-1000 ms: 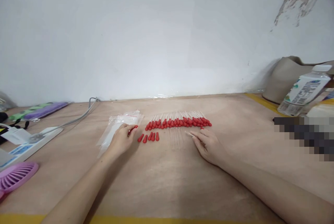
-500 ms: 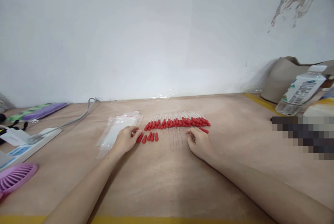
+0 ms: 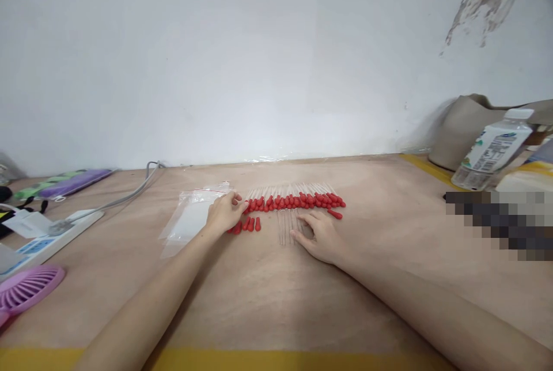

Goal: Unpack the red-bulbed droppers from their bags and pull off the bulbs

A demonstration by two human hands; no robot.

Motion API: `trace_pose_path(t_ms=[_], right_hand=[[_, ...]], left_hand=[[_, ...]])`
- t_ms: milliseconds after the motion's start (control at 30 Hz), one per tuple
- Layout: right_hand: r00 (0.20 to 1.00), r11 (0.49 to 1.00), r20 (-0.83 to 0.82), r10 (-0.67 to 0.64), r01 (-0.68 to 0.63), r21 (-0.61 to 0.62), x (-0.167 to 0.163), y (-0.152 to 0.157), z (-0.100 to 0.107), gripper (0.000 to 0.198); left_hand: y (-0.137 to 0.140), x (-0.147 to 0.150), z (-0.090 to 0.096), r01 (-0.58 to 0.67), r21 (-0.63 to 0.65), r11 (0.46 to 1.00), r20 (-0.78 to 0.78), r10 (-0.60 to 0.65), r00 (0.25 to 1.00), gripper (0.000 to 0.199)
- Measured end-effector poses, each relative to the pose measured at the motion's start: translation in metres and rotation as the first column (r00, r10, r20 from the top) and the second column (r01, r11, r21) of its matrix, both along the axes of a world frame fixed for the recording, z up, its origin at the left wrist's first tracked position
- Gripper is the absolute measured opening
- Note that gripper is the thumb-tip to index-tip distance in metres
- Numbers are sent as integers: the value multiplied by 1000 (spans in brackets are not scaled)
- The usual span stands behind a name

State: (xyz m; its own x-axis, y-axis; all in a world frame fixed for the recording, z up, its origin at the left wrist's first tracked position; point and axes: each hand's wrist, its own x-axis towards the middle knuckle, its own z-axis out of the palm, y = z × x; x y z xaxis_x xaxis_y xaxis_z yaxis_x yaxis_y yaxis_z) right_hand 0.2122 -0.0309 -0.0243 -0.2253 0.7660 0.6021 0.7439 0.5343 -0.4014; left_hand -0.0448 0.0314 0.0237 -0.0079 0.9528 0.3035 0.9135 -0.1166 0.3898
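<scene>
A row of droppers, thin clear tubes with red rubber bulbs (image 3: 294,201), lies across the tabletop, tubes toward the wall. My left hand (image 3: 223,212) is at the row's left end, thumb against the end bulb, fingers bent and apart from the thumb. Below it lie several loose red bulbs (image 3: 251,224), partly covered by that hand. My right hand (image 3: 322,237) rests by several bare thin tubes (image 3: 285,227), thumb and forefinger spread at their right side. One separate red bulb (image 3: 334,214) lies just beyond the right hand.
Clear plastic bags (image 3: 188,218) lie left of my left hand. Farther left are a power strip (image 3: 64,233) with a grey cable, a pink fan (image 3: 32,293) and a purple-green pouch (image 3: 69,184). On the right stand a plastic bottle (image 3: 492,149) and a grey-beige container (image 3: 453,132).
My left hand has moved up and right, from the loose bulbs to the row's left end. My right hand has shifted slightly left and its thumb and forefinger have spread.
</scene>
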Motion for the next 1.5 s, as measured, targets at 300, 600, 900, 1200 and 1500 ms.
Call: trace_pose_path(t_ms=[300,600,900,1200,1500], right_hand=[[994,999,-101,36,-39,-33,4,-1,-2,38],[999,996,-47,12,-7,91,23,-13,3,63],[978,956,143,149,-179,234,31,-19,4,45],[961,943,195,197,-240,231,27,-19,6,14],[939,923,190,288,-325,206,20,-26,6,10]], left_hand=[[4,3,-2,-61,9,998,103,60,993,20],[-40,16,-3,115,315,942,256,-201,946,23],[-85,59,-32,520,391,760,77,-590,804,9],[-87,60,-31,579,360,732,27,-628,778,19],[-81,68,-32,692,332,641,-211,-664,717,16]])
